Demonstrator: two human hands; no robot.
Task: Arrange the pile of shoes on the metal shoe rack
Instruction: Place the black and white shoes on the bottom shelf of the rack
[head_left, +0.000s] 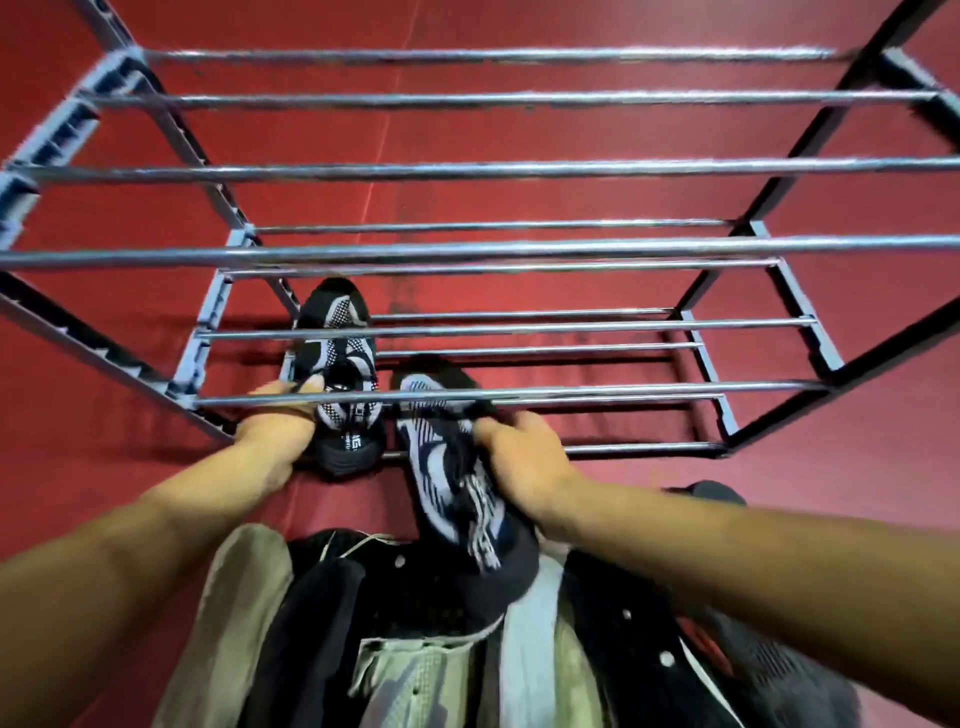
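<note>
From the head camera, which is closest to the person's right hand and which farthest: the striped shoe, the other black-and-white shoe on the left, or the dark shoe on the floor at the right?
From the right hand:
1. Striped shoe, gripped by it.
2. Left shoe, on the lowest rack bars, held by the left hand.
3. Dark shoe, on the floor at right; close to 2.

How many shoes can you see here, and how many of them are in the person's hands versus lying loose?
Black-and-white knit sneakers gripped in the hands: 2 (left sneaker in the left hand, right sneaker in the right hand)
Dark shoes loose on the red floor at right: 2 (far dark shoe, near dark shoe)
Total: 4 shoes
</note>
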